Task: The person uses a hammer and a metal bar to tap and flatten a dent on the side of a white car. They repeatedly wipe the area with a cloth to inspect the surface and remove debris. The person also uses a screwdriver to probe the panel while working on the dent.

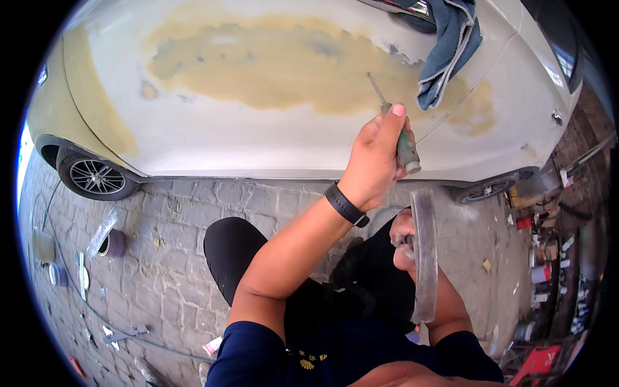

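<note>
My left hand [376,158], with a black watch band on the wrist, is closed around the green handle of a screwdriver [407,153]. The thin metal shaft points up and left toward the white car door [225,138]; I cannot tell whether its tip touches the panel. Tan filler [258,77] with grey patches spreads across the door. Lower and to the right, my right hand [403,238] is closed on a long grey sanding block [424,258], held upright with its narrow side showing. The block partly hides that hand's fingers.
A blue-grey cloth [448,55] hangs over the car at upper right. Stone paving [167,258] lies below. A dark tub [113,244], a blue-and-white container [58,275] and a hose [103,319] are on the left. Several cans and bottles [540,274] crowd the right side.
</note>
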A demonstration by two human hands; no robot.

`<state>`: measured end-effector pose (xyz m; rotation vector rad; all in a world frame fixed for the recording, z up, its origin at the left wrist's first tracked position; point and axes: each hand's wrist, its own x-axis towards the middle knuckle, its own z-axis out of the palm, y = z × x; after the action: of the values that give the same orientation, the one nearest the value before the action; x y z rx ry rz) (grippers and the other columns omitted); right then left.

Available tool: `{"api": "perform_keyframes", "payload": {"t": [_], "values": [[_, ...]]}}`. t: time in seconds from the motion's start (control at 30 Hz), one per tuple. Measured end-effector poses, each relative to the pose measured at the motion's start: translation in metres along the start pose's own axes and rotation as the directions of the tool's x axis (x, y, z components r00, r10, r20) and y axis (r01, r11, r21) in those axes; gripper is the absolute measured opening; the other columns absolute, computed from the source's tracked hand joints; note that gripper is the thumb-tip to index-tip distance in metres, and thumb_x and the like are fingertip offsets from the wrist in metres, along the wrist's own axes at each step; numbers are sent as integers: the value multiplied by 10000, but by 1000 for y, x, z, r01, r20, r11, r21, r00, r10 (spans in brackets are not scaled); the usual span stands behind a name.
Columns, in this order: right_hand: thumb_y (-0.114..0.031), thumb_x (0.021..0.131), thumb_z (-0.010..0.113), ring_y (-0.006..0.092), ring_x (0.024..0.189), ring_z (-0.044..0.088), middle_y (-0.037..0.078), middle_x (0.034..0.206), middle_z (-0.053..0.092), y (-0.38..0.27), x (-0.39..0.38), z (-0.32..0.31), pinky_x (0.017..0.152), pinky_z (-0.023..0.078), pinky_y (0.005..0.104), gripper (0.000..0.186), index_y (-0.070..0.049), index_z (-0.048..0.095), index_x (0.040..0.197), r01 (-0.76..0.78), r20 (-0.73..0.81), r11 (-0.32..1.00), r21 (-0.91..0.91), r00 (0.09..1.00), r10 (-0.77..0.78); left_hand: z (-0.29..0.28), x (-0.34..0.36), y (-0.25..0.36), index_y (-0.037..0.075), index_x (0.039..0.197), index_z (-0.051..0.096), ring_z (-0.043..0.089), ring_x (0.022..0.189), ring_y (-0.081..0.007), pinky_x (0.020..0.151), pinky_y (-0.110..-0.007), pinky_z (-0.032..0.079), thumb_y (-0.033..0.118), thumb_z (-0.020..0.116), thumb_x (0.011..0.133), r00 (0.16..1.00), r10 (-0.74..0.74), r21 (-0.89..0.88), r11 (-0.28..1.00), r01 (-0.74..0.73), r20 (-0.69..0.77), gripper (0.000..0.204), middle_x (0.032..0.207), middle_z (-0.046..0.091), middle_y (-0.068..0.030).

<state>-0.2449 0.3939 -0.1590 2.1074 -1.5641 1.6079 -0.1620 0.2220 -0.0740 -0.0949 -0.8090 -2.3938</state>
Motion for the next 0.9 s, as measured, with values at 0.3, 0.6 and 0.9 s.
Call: {"api": "perform_keyframes", "payload": {"t": [0.3, 0.6, 0.9], "values": [[-425, 989, 683, 151, 459, 490, 17, 574, 500, -18, -5, 23, 426, 362, 281, 473, -55, 552, 725, -64, -92, 971, 231, 992, 87, -7, -5, -1, 89, 972, 519, 364, 452, -110, 460, -266, 309, 472, 559, 1061, 999, -35, -77, 996, 35, 6, 395, 620, 507, -37], [-655, 1019, 485, 138, 445, 470, 6, 570, 460, -11, -12, 19, 424, 360, 277, 589, -100, 457, 821, -131, -10, 979, 158, 991, 135, -13, 6, 0, 93, 965, 512, 357, 435, -106, 440, -269, 293, 466, 557, 1063, 1000, -10, -73, 997, 11, 10, 388, 598, 501, -38], [-507, 1013, 630, 136, 440, 475, 18, 543, 469, -13, -5, 29, 402, 332, 263, 566, -41, 533, 707, -90, -132, 967, 238, 983, 124, -13, 4, 4, 89, 959, 511, 358, 435, -108, 436, -269, 294, 454, 554, 1068, 1000, -13, -70, 997, 13, 4, 383, 604, 499, -36]]}}
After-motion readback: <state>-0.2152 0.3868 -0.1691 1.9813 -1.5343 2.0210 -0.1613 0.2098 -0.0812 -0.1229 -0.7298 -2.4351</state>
